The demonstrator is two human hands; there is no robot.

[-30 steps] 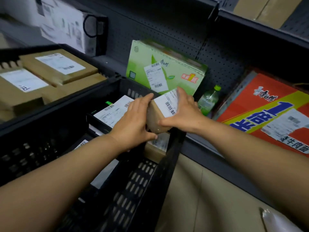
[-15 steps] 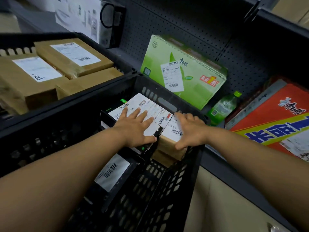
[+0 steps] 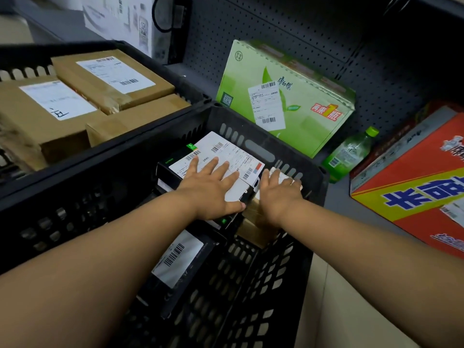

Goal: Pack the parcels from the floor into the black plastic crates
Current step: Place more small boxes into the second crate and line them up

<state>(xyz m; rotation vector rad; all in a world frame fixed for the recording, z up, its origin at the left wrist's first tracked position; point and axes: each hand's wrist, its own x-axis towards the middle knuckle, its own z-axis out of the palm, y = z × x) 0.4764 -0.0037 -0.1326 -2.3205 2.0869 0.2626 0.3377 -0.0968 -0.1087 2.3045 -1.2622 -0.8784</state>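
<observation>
A dark grey pegboard wall (image 3: 313, 28) backs a low grey shelf (image 3: 339, 194), with pale floor tiles (image 3: 351, 310) below at the right. On the shelf a glossy green carton (image 3: 301, 79) leans against the pegboard, a white label stuck to its face. Just right of it stands a green plastic bottle (image 3: 351, 151), and further right a red carton (image 3: 426, 187) with yellow and blue print lies tilted.

Two black plastic crates with slotted walls sit side by side. The left crate (image 3: 22, 54) holds three brown cardboard boxes (image 3: 113, 81), matte and taped, two of them showing white labels. The near crate (image 3: 258, 151) holds the parcels under the hands: a flat black box (image 3: 175, 162) with a large white label, a small brown box (image 3: 256, 222) squeezed between it and the crate's right wall, and lower down another black parcel (image 3: 180, 259) with a barcode label.

The left hand (image 3: 213, 189) lies flat on the black box, fingers straight and spread, thumb along its near edge. The right hand (image 3: 278, 192) rests on the small brown box, fingers extended over its white label and touching the crate wall; neither hand grips anything.
</observation>
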